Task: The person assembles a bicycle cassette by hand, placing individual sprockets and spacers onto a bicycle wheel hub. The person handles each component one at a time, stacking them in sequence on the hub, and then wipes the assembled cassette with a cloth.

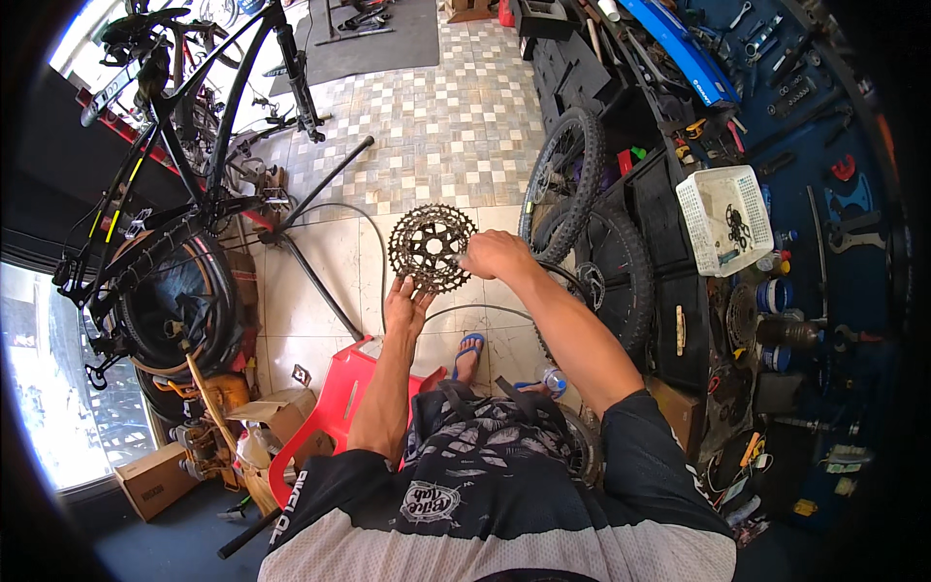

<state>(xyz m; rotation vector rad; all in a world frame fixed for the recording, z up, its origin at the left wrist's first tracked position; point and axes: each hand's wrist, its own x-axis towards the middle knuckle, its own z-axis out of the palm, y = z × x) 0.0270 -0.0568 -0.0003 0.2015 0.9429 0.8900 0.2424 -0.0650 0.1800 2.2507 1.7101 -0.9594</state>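
I have the sprocket cassette (433, 231) right at the hands, its toothed face turned up toward me. The left hand (407, 304) grasps it by the lower rim, fingertips on the teeth. The right hand (497, 256) is curled at its right edge; its fingertips are partly hidden, so I can't tell whether they pinch the cassette or only touch it.

Below the hands I see a blue sandal (471, 341) on a foot, with a red plastic chair (349, 383) beneath the left forearm and a clear bottle (552, 378) beneath the right one. To the right of the right hand stands a knobby-tyred wheel (589, 145); farther right, a white basket (693, 209) holds small dark parts. Well left of the left hand, I make out a black bike frame (233, 92). Farthest beyond both hands, a dark mat (388, 44) lies on the checkered floor (407, 145).
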